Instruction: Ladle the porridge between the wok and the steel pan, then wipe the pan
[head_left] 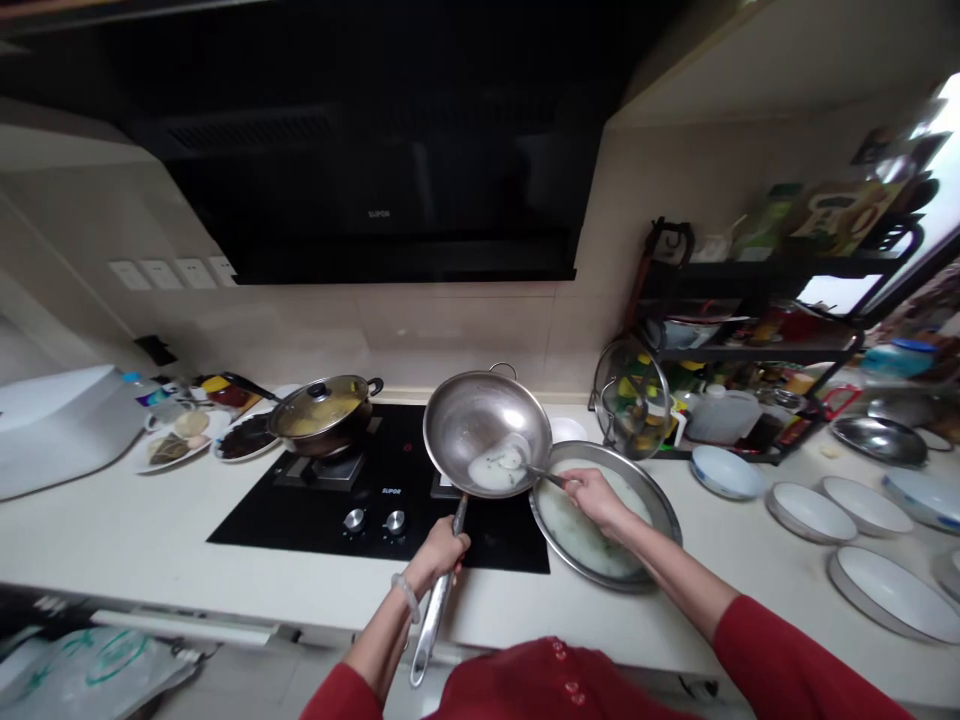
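My left hand [441, 553] grips the long metal handle of a steel wok [480, 415], which is tilted toward a wide metal basin [660, 505] on the counter to its right. A pool of pale, whitish liquid [496, 467] sits at the wok's lower side. My right hand [592, 495] holds a metal spoon or ladle [534, 470] whose bowl reaches into that liquid. The basin holds the same pale liquid and lies under my right wrist. Both sleeves are red.
A lidded pot [324, 412] with yellow food stands on the black hob's [300, 515] left burner. Plates of food [180, 440] lie at the left. Several empty white dishes [862, 505] line the counter at right, below a cluttered black rack [757, 350]. A glass lid [631, 398] leans beside it.
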